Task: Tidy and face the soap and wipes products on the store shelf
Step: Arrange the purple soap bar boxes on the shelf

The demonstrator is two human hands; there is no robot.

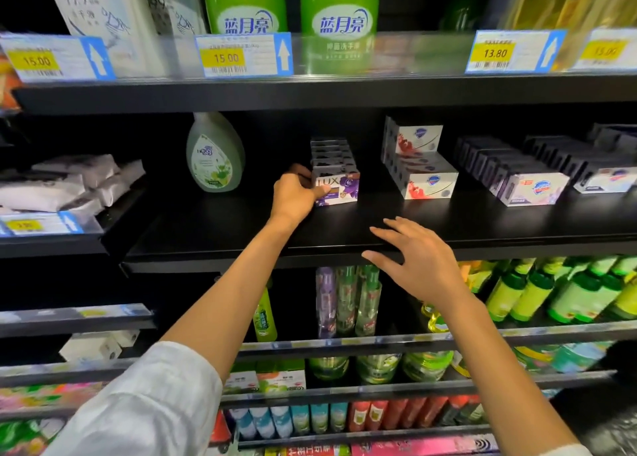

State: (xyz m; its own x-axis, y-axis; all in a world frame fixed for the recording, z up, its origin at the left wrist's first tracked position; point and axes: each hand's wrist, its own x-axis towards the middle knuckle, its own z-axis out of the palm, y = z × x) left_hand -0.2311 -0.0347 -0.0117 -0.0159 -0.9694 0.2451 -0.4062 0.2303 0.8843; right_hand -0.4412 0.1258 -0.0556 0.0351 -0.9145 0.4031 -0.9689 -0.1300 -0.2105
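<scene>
While the black shelf (344,224) runs the full width of the scene, its near edge lies bare and the goods sit toward the far side. Soft white wipes packs (62,183) lie heaped on a separate shelf at far left. A green soap bottle (214,152) stands upright left of centre. White soap boxes (422,166) are stacked right of centre, with more rows farther right. A row of purple soap boxes (336,166) runs front to back in the middle. The left hand (296,193) grasps the nearest purple box at its left end. The right hand (413,259), released with fingers spread, hovers at the shelf's near edge, holding nothing.
</scene>
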